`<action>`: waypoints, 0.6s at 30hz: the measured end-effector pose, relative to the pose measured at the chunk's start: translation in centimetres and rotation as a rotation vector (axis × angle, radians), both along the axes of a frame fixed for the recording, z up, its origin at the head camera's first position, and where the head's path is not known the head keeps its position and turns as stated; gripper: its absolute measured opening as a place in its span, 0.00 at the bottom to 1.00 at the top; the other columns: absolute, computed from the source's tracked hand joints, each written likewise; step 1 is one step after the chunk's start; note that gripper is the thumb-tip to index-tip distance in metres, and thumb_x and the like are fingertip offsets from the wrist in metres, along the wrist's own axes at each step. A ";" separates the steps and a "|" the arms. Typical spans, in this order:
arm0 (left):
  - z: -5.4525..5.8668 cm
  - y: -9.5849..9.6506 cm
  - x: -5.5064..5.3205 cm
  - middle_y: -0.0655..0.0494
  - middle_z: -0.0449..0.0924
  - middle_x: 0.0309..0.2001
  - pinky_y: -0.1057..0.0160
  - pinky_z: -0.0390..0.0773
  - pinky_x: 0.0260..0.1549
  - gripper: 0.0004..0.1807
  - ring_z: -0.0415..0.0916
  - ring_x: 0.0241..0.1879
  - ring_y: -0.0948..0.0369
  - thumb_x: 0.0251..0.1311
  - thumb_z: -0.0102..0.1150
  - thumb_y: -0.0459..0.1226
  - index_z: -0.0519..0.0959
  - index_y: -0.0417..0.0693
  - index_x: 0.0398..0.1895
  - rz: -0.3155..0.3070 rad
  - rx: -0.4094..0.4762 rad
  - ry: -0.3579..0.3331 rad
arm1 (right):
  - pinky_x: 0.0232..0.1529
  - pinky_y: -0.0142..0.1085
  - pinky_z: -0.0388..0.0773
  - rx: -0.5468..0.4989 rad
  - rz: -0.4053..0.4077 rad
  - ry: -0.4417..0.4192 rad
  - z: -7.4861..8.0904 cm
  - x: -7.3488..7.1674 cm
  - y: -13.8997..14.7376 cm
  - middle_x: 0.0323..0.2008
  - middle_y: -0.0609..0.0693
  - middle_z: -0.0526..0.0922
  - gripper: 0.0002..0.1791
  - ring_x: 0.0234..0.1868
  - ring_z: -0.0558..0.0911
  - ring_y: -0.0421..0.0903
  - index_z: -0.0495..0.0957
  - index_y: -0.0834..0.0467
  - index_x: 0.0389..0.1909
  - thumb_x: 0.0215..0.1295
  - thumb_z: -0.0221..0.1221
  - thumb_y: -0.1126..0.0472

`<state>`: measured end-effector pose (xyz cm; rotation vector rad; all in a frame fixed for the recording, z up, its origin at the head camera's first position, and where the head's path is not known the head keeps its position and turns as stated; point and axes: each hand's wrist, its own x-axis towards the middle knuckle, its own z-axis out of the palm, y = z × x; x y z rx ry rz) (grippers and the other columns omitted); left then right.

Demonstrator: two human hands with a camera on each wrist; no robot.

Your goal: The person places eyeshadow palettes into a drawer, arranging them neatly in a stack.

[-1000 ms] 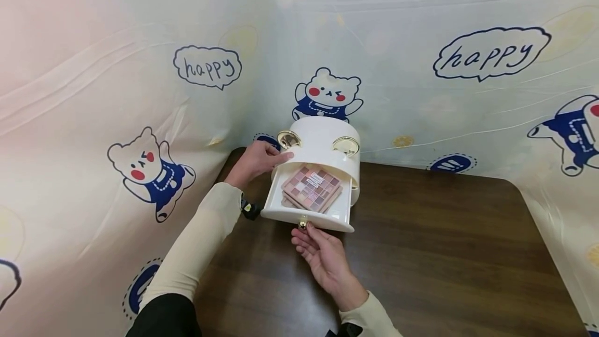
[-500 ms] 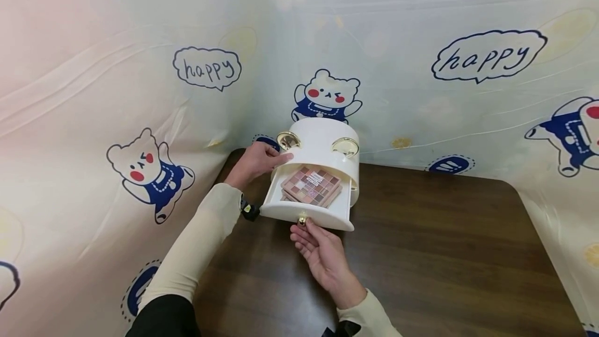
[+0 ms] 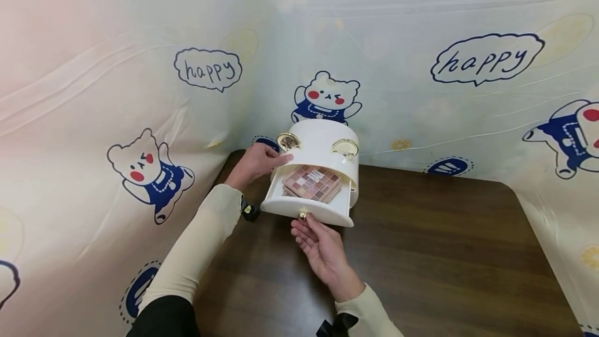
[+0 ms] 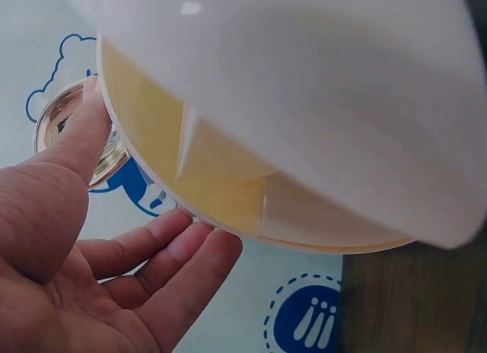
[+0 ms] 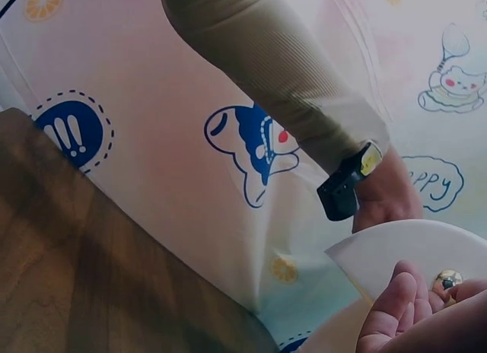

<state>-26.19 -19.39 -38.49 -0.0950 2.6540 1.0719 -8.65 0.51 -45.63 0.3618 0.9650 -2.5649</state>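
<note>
In the head view, a white rounded storage box (image 3: 323, 137) with two round gold-rimmed pieces stands at the table's back. Its drawer (image 3: 312, 212) is pulled partway out and bears a pink checkered makeup palette (image 3: 314, 183), with the edge of something flat under it. My right hand (image 3: 327, 256) pinches the drawer's gold knob (image 3: 302, 216) between thumb and forefinger. My left hand (image 3: 257, 161) holds the box's left side, thumb on its front. In the left wrist view, the fingertips (image 4: 224, 243) touch the rim from outside; the palette is hidden there.
The dark wooden table (image 3: 435, 254) extends to the right and front of the box. Close behind it hangs a pale curtain (image 3: 398, 92) printed with bears. A black band with a small device (image 3: 250, 210) sits on the left wrist, near the drawer's left corner.
The drawer has slid slightly inward, its front rising in the head view, with my right hand following on the knob. My left hand keeps its place on the box.
</note>
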 end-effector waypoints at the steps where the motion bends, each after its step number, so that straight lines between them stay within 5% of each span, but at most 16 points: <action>1: 0.0 0.0 0.0 0.52 0.83 0.39 0.58 0.76 0.32 0.33 0.78 0.41 0.49 0.51 0.69 0.65 0.86 0.48 0.45 0.003 -0.001 -0.001 | 0.41 0.33 0.79 0.003 -0.002 0.001 0.0 -0.2 0.0 0.40 0.57 0.87 0.14 0.37 0.86 0.45 0.79 0.66 0.47 0.74 0.59 0.57; 15: 0.1 0.0 -0.1 0.49 0.82 0.38 0.60 0.74 0.28 0.34 0.76 0.36 0.52 0.50 0.68 0.67 0.87 0.47 0.43 -0.008 -0.021 0.001 | 0.39 0.32 0.78 0.022 -0.054 -0.004 0.3 -2.6 -0.1 0.38 0.56 0.87 0.14 0.36 0.85 0.44 0.79 0.66 0.45 0.75 0.57 0.57; 18: 0.1 0.0 0.0 0.50 0.78 0.30 0.61 0.71 0.24 0.32 0.73 0.30 0.54 0.50 0.68 0.66 0.87 0.47 0.37 -0.018 -0.024 0.015 | 0.39 0.32 0.78 0.025 -0.061 -0.015 0.4 -3.0 -0.2 0.38 0.55 0.87 0.13 0.36 0.85 0.44 0.79 0.66 0.44 0.75 0.58 0.57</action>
